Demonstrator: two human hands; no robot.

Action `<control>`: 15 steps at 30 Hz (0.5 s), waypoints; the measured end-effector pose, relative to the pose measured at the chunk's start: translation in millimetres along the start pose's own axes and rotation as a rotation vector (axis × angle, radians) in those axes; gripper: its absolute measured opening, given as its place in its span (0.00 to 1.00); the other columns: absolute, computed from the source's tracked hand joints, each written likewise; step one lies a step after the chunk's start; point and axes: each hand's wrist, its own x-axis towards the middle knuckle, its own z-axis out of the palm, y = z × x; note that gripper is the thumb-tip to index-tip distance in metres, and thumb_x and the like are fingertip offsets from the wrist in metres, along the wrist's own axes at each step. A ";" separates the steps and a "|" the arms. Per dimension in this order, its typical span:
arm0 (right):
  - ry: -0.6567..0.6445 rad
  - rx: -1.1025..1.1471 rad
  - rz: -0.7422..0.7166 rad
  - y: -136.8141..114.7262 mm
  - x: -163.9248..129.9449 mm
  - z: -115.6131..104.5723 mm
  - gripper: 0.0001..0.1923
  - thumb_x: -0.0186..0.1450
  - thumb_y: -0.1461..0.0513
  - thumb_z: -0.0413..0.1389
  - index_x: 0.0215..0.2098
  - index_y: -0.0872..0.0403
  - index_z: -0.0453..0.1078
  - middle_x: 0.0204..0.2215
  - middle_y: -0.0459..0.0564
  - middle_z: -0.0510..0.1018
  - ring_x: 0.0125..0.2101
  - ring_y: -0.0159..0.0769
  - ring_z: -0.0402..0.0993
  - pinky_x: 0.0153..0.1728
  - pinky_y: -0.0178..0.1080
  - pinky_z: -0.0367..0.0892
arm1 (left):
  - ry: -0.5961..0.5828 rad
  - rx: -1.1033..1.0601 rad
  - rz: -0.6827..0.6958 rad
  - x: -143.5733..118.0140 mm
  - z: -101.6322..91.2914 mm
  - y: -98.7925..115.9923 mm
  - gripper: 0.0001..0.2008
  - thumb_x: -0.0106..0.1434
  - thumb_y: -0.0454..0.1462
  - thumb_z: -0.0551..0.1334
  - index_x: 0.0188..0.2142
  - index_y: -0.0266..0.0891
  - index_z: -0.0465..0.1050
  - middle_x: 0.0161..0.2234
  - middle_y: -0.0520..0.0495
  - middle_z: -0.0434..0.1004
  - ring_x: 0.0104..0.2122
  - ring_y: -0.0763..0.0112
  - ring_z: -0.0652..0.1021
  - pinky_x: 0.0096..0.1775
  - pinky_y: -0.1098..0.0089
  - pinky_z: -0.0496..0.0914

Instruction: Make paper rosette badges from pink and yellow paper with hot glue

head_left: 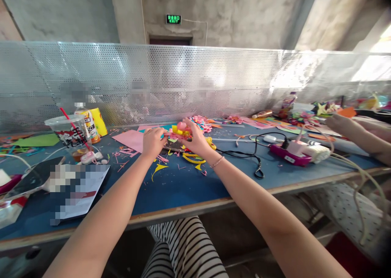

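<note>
Both hands (174, 139) pinch a pink-and-yellow paper flower (179, 131), petals layered.

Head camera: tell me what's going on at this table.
A person holds a pink and yellow paper flower above the blue table, left hand and right hand both gripping it. Paper scraps lie under it. A co-worker's arm reaches in at the right.

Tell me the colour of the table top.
Blue table top, seen in the head view.
</note>
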 end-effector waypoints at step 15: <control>0.071 0.782 0.452 21.0 5.7 11.4 0.34 0.48 0.51 0.64 0.50 0.48 0.60 0.49 0.53 0.69 0.48 0.43 0.69 0.47 0.46 0.68 | 0.202 -1.077 -0.595 3.7 23.1 11.0 0.14 0.47 0.42 0.67 0.22 0.38 0.65 0.22 0.54 0.69 0.25 0.76 0.70 0.30 0.74 0.64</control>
